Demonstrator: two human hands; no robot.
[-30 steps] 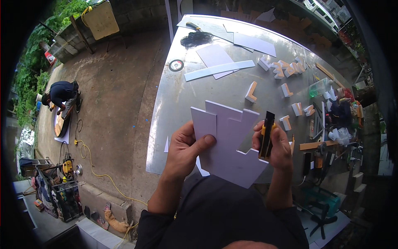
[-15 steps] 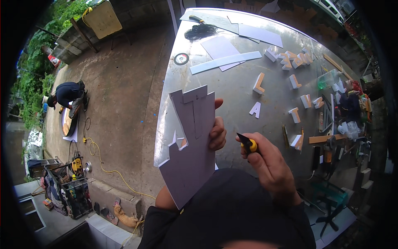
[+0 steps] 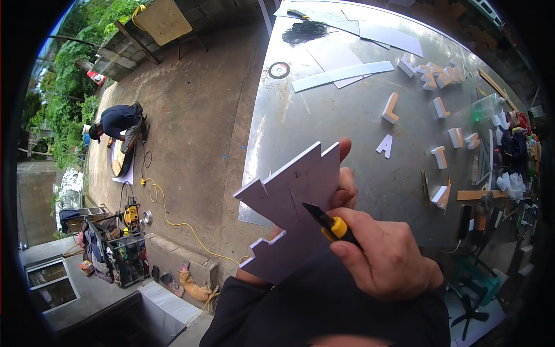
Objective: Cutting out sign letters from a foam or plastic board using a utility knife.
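A white foam board (image 3: 292,222) with notched edges and pencil lines is held tilted up in front of me. My left hand (image 3: 345,188) grips it along its right edge, the fingers partly hidden behind it. In my right hand (image 3: 384,248) is a black and yellow utility knife (image 3: 335,226). Its dark blade points up and left, over the board's face by a pencil line; whether it touches, I cannot tell. On the metal table (image 3: 341,127) beyond lie a flat white letter A (image 3: 385,146) and an L-shaped block letter (image 3: 390,108).
More block letters (image 3: 442,75), white strips (image 3: 344,76) and a tape roll (image 3: 279,70) lie on the table. Tools and plastic bags (image 3: 511,185) crowd its right side. At left, another person (image 3: 121,118) bends over a round frame; a yellow cord (image 3: 173,222) crosses the ground.
The board has tilted over and come lower. My right hand has brought the knife left, from beside the board to over its face. The whole view has shifted a little.
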